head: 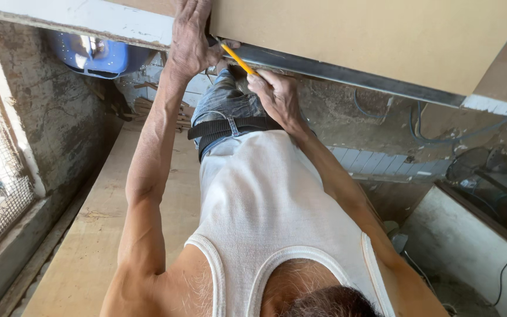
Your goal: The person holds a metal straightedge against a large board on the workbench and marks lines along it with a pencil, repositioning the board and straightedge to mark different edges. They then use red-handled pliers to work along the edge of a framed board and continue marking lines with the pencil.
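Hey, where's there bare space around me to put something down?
Bare: the wooden plank between left arm and concrete wall, and the tan board beyond the right hand holding the pencil. Crowded: cables and fan at right.

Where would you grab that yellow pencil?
On the bare yellow shaft of the thin yellow wooden pencil, from its free upper-left end. The right hand already pinches the lower end, and the left hand presses the tan flat board beside it.
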